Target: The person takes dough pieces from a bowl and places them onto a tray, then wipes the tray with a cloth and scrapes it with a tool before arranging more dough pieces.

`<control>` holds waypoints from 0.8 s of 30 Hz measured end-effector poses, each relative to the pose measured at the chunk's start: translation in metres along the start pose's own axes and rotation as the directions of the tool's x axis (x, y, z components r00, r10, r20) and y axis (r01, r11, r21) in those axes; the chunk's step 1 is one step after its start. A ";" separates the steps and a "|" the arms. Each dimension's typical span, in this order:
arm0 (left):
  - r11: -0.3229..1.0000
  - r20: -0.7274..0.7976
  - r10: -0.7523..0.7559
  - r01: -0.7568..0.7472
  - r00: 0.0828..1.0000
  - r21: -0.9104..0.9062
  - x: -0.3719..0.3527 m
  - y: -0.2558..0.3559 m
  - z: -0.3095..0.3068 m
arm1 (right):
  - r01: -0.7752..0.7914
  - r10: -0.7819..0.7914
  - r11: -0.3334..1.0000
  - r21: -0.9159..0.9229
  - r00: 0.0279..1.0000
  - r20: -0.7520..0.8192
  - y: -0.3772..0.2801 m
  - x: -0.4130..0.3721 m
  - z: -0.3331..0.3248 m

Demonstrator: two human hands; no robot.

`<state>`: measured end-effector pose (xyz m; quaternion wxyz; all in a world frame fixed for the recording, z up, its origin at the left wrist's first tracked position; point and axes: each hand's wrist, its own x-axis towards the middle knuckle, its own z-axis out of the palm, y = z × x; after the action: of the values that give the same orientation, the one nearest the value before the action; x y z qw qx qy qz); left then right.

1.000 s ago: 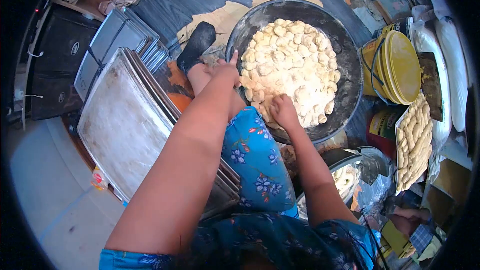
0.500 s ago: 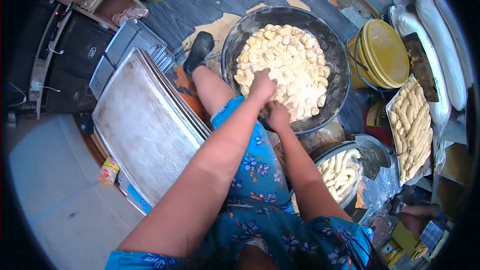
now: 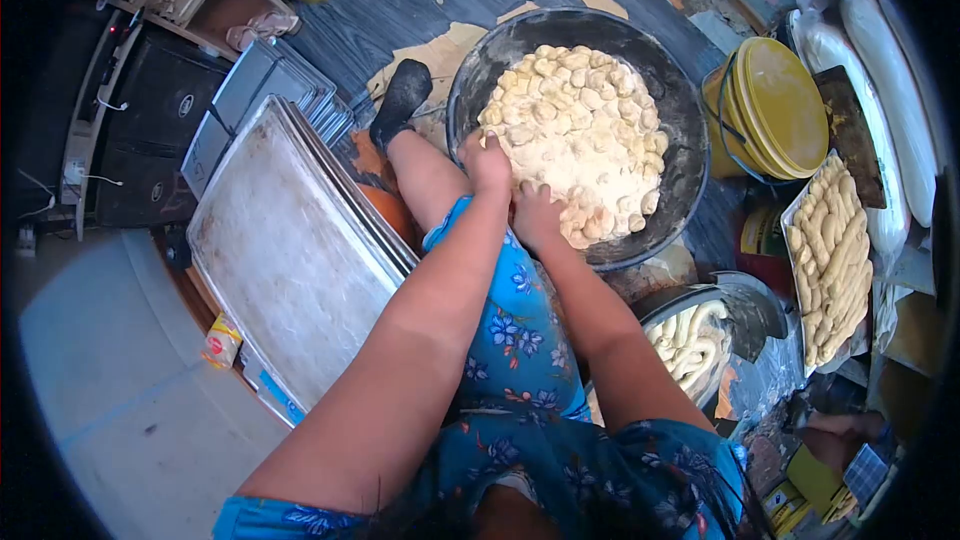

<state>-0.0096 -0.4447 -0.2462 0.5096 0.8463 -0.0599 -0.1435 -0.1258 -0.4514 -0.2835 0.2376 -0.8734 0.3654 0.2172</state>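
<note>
A large dark basin (image 3: pixel 690 140) on the floor holds many small rounded dough pieces (image 3: pixel 590 90), with loose flour over the middle of the heap. My left hand (image 3: pixel 486 162) is at the basin's near left side, by the edge of the dough pieces. Its visible fingers are bent and apart, and nothing shows between them. Lower and further right, my right hand (image 3: pixel 538 215) rests over the near edge of the heap with fingers spread and bent, touching dough pieces. The undersides of both hands are hidden.
Stacked metal trays (image 3: pixel 290 220) lean on the left. Right of the basin stands a lidded yellow bucket (image 3: pixel 785 110). A tray of twisted dough (image 3: pixel 830 260) and a container of long dough strips (image 3: pixel 690 340) lie at lower right. My socked foot (image 3: pixel 405 95) is beside the basin.
My left hand has moved left and slightly toward me, from over the dough to the basin's near left side. My right hand has shifted a little left and up, its fingers now spread.
</note>
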 end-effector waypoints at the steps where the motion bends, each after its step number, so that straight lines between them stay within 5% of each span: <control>1: 1.000 0.018 -0.001 0.001 1.000 0.008 -0.003 0.004 -0.004 | 0.053 -0.050 0.998 -0.040 0.996 0.078 -0.005 -0.008 -0.003; 4: 0.996 0.064 0.059 -0.063 0.996 0.067 -0.008 0.010 -0.009 | -0.039 0.037 0.999 0.014 0.990 0.136 0.016 -0.006 -0.027; 6: 0.970 0.098 0.177 -0.191 0.979 0.150 -0.012 0.008 -0.007 | -0.191 0.192 0.981 -0.038 0.981 0.031 0.016 0.004 -0.060; 8: 0.983 0.095 0.140 -0.151 0.986 0.109 -0.017 0.014 -0.009 | -0.053 0.083 0.982 0.180 0.983 -0.163 0.032 0.053 -0.041; 11: 0.994 0.054 0.106 -0.108 0.993 0.035 -0.021 0.020 -0.012 | 0.100 0.128 0.872 0.480 0.899 -0.419 0.012 0.109 -0.013; 14: 0.997 0.027 0.082 -0.083 0.996 0.010 -0.015 0.022 -0.014 | -0.028 0.026 0.998 0.060 0.999 0.030 -0.032 0.111 -0.023; 15: 0.997 0.027 0.072 -0.072 0.997 -0.006 -0.012 0.023 -0.014 | 0.035 -0.031 0.999 0.019 0.984 -0.175 -0.038 0.097 -0.014; 18: 0.997 0.040 0.077 -0.077 0.996 0.008 -0.010 0.019 -0.012 | 0.163 -0.163 0.987 0.000 0.985 0.050 -0.025 0.066 -0.023; 22: 0.982 0.074 0.145 -0.153 0.987 0.107 -0.019 0.019 -0.008 | 0.308 -0.324 0.943 -0.124 0.936 -0.136 0.023 0.006 0.007; 24: 0.981 0.054 0.132 -0.138 0.990 0.134 -0.025 0.020 -0.007 | 0.338 -0.342 0.939 0.066 0.936 0.079 0.054 -0.002 -0.018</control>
<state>-0.0308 -0.4419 -0.2211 0.4572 0.8699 -0.1384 -0.1230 -0.1633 -0.4938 -0.2820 0.3098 -0.9064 0.2035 0.2024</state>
